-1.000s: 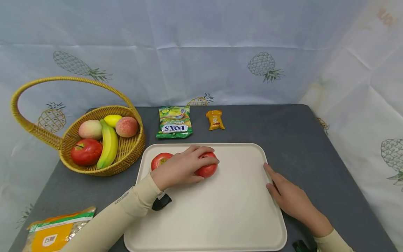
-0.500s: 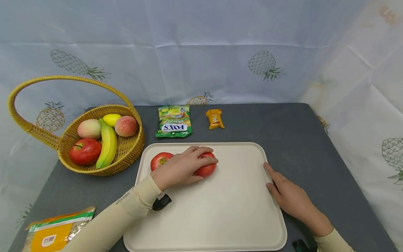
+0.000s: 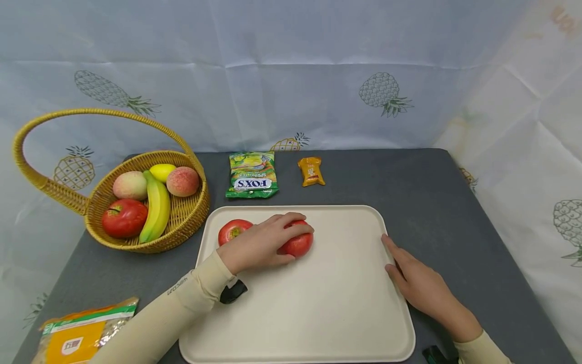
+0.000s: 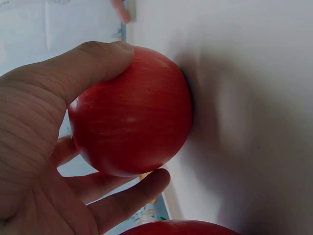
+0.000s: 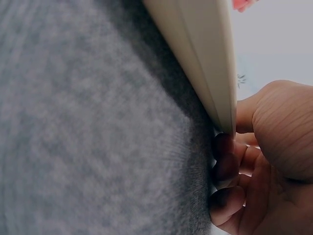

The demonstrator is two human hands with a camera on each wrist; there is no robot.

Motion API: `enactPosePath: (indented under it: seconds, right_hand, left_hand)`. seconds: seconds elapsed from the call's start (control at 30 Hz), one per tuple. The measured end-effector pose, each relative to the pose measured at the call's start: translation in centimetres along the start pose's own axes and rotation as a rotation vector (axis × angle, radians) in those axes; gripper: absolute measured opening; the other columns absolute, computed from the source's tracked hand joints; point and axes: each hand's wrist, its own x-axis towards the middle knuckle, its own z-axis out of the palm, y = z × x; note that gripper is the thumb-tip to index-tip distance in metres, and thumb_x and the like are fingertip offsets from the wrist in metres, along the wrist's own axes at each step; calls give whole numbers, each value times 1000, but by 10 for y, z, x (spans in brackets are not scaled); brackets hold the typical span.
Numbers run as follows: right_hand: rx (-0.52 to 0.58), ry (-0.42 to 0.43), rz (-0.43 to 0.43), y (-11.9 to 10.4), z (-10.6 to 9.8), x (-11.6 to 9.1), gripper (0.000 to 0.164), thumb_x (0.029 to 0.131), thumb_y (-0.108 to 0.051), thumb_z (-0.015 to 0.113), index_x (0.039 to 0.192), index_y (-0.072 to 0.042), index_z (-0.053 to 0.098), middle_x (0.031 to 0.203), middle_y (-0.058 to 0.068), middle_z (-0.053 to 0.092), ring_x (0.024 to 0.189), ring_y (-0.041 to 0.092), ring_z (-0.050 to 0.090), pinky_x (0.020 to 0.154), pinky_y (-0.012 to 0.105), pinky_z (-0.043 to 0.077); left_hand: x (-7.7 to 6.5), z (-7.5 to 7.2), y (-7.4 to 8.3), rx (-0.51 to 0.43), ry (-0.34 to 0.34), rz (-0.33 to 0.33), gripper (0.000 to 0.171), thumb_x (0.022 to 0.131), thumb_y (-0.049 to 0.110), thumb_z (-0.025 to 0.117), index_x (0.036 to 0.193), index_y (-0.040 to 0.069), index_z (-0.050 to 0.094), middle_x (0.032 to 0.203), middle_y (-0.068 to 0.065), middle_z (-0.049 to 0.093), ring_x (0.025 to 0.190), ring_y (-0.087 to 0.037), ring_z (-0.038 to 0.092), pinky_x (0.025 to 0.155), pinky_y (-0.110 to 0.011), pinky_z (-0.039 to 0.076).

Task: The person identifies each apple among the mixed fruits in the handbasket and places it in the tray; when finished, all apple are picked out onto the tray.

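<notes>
My left hand (image 3: 259,245) holds a red apple (image 3: 301,242) on the beige tray (image 3: 336,303). In the left wrist view the thumb lies along one side of this apple (image 4: 134,115), with the fingers round the other side. A second red apple (image 3: 231,231) sits on the tray, partly hidden behind the left hand. At the tray's right edge, my right hand (image 3: 423,285) grips the rim; the right wrist view has its curled fingertips (image 5: 226,169) against the tray's outer edge (image 5: 205,54), the thumb reaching over the rim.
A wicker basket (image 3: 191,222) at the left holds an apple, a banana, two peaches and a lemon. Behind the tray lie a green candy bag (image 3: 252,175) and a small orange packet (image 3: 311,172). An orange-and-clear bag (image 3: 68,336) lies front left. A pineapple-print curtain (image 3: 327,101) hangs behind.
Both hands stay where they were, the left on the apple and the right at the tray's edge. Only the head view shifts slightly.
</notes>
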Motion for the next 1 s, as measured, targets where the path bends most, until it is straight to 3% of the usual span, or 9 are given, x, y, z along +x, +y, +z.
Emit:
enactPosePath:
  seconds: [0.37,0.57,0.73,1.0]
  right_hand:
    - [2,-8,4,1,0,0,72,102,-18,63,162,-10,24,152,27,42,124,41,58,77,50,54]
    - [5,-7,-2,2,1,0,72,102,-18,62,162,-11,23,153,27,41,126,42,56,82,54,54]
    - [7,-7,-6,2,1,0,72,103,-19,62,162,-11,23,153,27,41,126,42,56,82,53,54]
    - [5,-3,-4,1,0,0,71,102,-19,63,162,-10,24,151,28,43,123,42,58,77,50,54]
  left_hand:
    - [0,0,0,2,-15,-14,65,89,29,79,147,30,48,153,-1,40,133,-22,45,92,-37,55]
    - [-5,-1,0,-7,-8,0,69,89,35,79,149,30,45,158,-4,36,142,-20,36,97,-39,52]
    - [-12,-4,-2,-45,63,23,69,88,35,80,148,28,46,159,-6,35,144,-22,34,102,-41,49]
    - [-34,-23,-8,-19,203,70,64,88,35,80,145,23,52,155,-5,41,137,-23,45,98,-41,52]
